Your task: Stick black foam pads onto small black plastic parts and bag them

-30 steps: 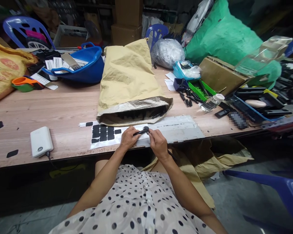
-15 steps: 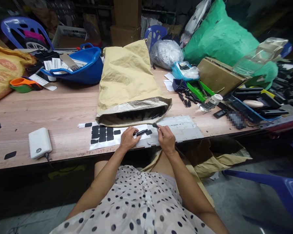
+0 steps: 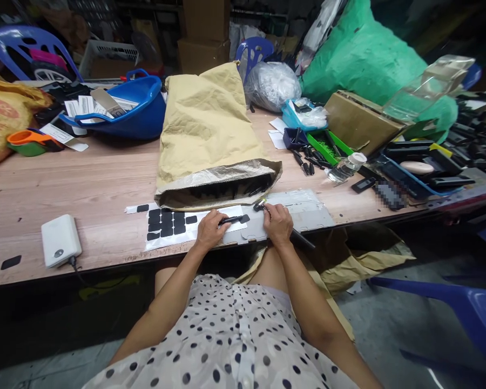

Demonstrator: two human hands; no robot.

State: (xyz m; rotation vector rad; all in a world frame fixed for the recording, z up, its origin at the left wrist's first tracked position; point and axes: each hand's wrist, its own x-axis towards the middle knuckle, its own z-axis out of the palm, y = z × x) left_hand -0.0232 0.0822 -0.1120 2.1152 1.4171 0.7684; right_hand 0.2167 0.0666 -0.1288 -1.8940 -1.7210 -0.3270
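Observation:
My left hand (image 3: 209, 229) rests at the table's near edge, its fingers closed on a slim black plastic part (image 3: 230, 220) that lies over a white backing sheet (image 3: 174, 231) carrying several black adhesive pads (image 3: 166, 223). My right hand (image 3: 278, 223) is closed on a long black tool (image 3: 297, 238); its rounded tip (image 3: 260, 205) touches a grey plastic sheet (image 3: 308, 208). Just behind both hands lies a tan paper sack (image 3: 210, 135) on its side, its foil-lined mouth showing more black parts inside.
A white power bank (image 3: 60, 240) with a cable sits at the near left. Farther back are a blue basin (image 3: 125, 111), an orange tape dispenser (image 3: 28, 141), green and blue trays of small parts (image 3: 328, 146), a clear bottle (image 3: 344, 168), a cardboard box (image 3: 360, 121) and a big green bag (image 3: 368, 59).
My right hand drew away from my left, moving right and forward with the tool until its tip met the grey sheet. My left hand stayed put with the black part.

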